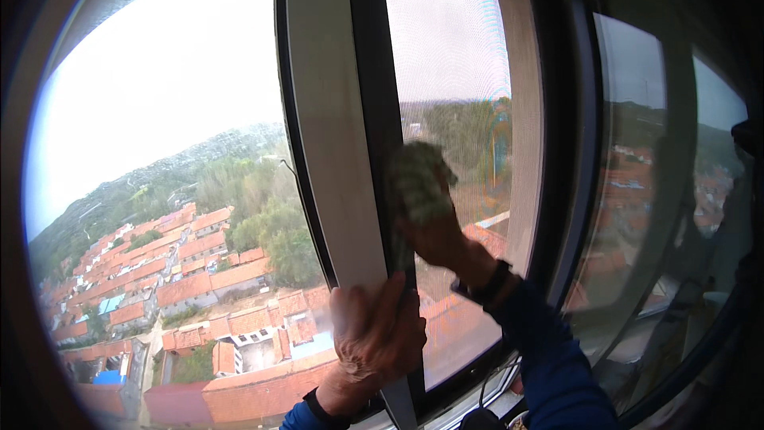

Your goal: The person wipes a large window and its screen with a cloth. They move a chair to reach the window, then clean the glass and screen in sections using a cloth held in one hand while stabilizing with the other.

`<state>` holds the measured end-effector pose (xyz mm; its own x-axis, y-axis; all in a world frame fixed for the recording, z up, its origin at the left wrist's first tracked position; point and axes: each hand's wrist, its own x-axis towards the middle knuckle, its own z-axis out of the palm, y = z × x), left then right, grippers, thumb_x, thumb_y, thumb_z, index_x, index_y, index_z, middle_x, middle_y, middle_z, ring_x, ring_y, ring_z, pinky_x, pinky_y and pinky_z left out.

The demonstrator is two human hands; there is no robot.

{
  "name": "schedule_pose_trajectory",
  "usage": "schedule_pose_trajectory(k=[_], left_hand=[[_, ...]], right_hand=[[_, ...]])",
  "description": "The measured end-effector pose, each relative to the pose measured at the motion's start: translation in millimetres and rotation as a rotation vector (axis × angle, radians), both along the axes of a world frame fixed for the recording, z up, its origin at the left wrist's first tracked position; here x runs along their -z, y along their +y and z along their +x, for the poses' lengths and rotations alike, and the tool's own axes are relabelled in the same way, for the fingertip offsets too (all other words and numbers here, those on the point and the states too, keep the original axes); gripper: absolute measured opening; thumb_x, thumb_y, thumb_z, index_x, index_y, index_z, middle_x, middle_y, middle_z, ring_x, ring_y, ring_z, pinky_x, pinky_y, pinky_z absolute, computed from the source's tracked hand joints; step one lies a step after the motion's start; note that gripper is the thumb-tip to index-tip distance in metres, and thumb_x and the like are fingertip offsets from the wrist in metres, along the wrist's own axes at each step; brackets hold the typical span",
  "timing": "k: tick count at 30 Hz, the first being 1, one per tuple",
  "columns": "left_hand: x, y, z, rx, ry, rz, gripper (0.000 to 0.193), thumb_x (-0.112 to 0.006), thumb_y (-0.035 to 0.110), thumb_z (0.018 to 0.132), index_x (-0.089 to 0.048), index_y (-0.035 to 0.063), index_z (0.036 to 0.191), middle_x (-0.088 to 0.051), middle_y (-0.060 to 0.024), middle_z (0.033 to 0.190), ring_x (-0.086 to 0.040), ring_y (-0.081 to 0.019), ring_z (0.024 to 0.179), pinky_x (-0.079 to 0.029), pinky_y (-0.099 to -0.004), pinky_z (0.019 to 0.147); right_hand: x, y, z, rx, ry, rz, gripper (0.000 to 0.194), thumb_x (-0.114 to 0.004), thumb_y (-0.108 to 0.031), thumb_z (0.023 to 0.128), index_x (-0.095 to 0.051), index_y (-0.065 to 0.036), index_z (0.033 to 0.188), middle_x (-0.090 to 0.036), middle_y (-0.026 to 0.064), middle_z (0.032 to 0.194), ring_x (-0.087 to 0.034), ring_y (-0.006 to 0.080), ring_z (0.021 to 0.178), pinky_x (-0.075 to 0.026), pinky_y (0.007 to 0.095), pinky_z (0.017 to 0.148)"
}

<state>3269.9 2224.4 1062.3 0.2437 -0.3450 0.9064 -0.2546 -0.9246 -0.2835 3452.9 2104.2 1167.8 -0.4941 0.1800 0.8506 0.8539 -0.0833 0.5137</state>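
Note:
My right hand (439,242) holds a bunched cloth (421,179), pale green and patterned, against the dark upright strip (377,71) of a window frame. Both hand and cloth are somewhat blurred, and the cloth covers most of the fingers. Lower down, my left hand (377,337) grips the frame's upright (331,149), its back towards me and its fingers pointing upward; some fingertips are hard to make out. That upright has a light face beside the dark strip. An insect screen (450,60) fills the opening just right of the cloth.
Left of the upright is a large glass pane (179,71), with red-roofed houses and trees far below. On the right, a dark-framed glass panel (632,191) carries reflections. A thin dark cord (486,379) hangs near the sill, beneath my right forearm.

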Motion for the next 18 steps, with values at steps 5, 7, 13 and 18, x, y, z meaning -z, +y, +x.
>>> schedule_pose_trajectory(k=[5, 7, 13, 18], left_hand=[[0.1, 1.1, -0.6, 0.001, -0.009, 0.008, 0.030, -0.071, 0.025, 0.080, -0.074, 0.0104, 0.106, -0.063, -0.0173, 0.132, -0.045, -0.0497, 0.126, -0.012, -0.0635, 0.121], [2.8, 0.1, -1.1, -0.005, 0.006, 0.011, 0.031, -0.072, 0.026, 0.079, -0.074, 0.0110, 0.106, -0.062, -0.0178, 0.133, -0.045, -0.0503, 0.126, -0.011, -0.0643, 0.121], [13.1, -4.9, 1.5, -0.013, -0.007, 0.044, 0.030, -0.071, 0.026, 0.080, -0.073, 0.0116, 0.106, -0.064, -0.0192, 0.129, -0.048, -0.0507, 0.124, -0.009, -0.0650, 0.121], [27.1, -10.7, 4.2, -0.051, 0.027, 0.056, 0.030, -0.067, 0.029, 0.083, -0.073, 0.0111, 0.106, -0.067, -0.0187, 0.125, -0.052, -0.0473, 0.117, -0.007, -0.0629, 0.122]], right_hand=[[-51.0, 8.2, 5.4, 0.368, -0.031, 0.172, 0.035, -0.064, -0.014, 0.086, -0.065, 0.001, 0.118, -0.060, 0.0204, 0.130, -0.048, 0.0367, 0.133, -0.026, 0.0571, 0.119], [-111.1, 12.0, 22.3, 0.281, -0.132, 0.215, 0.039, -0.063, -0.013, 0.088, -0.062, 0.000, 0.125, -0.061, 0.0202, 0.130, -0.054, 0.0352, 0.128, -0.030, 0.0577, 0.116], [-275.0, 13.4, 59.7, 0.745, -0.590, 0.474, 0.037, -0.063, -0.027, 0.095, -0.063, -0.005, 0.125, -0.069, 0.0150, 0.114, -0.066, 0.0307, 0.112, -0.049, 0.0556, 0.096], [-344.5, -4.3, 71.0, 0.682, -0.703, 0.425, 0.022, -0.054, -0.023, 0.102, -0.061, -0.010, 0.119, -0.065, 0.0130, 0.105, -0.064, 0.0281, 0.104, -0.050, 0.0442, 0.090]])
